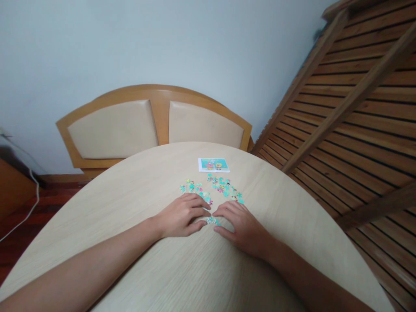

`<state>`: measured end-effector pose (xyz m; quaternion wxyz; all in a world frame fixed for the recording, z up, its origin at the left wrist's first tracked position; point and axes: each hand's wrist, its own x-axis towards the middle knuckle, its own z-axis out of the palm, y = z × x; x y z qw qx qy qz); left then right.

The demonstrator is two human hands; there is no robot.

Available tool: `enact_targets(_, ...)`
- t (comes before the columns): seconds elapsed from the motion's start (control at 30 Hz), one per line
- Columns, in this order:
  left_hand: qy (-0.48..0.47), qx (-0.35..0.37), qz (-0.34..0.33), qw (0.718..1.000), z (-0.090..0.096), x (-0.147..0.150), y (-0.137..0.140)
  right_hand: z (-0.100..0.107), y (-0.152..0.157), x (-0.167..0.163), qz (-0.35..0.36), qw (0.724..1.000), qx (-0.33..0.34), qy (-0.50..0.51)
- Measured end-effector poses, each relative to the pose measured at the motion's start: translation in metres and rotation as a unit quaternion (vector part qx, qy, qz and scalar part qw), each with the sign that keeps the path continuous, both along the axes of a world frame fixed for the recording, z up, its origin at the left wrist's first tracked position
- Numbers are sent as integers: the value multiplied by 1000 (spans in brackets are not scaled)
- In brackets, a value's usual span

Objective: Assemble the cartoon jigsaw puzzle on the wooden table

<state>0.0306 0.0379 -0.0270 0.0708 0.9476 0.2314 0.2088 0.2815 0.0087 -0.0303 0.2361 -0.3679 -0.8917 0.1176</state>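
A small cluster of joined or touching jigsaw puzzle pieces (212, 220), teal and white, lies flat on the table between my two hands. My left hand (188, 214) rests to its left, thumb and fingers apart, the tips at the cluster's edge. From the other side my right hand (238, 223) reaches in, thumb and index finger spread around the cluster's right edge. Whether the fingertips press on the pieces is too small to tell. Loose puzzle pieces (191, 186) lie beyond my left fingers, and more colourful puzzle pieces (223, 185) are scattered beyond my right hand.
A picture card (213, 165) with cartoon figures on teal lies behind the pieces. The round pale wooden table (136, 268) carries everything. Behind it stands a padded wooden headboard (160, 108); a slatted wooden frame (344, 117) leans at the right. A white cable (34, 199) hangs at the left.
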Motion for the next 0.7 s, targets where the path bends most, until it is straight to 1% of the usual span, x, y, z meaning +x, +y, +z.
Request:
enact_targets(0.07, -5, -4, 0, 1000, 1, 1, -2, 1, 0, 0, 1, 1000, 5, 0)
enact_targets(0.27, -19, -20, 31, 999, -1, 9, -10, -1, 0, 0, 1, 1000, 23, 0)
enact_targets(0.47, -14, 19, 29, 999, 3, 11, -15, -3, 2, 2, -26, 999, 30, 1)
enact_targets(0.53, -16, 23, 13, 1000, 4, 9, -13, -2, 2, 3, -26, 999, 31, -2)
enact_targets(0.7, -30, 8, -76, 997, 1, 5, -8, 1, 1, 6, -18, 999, 37, -6)
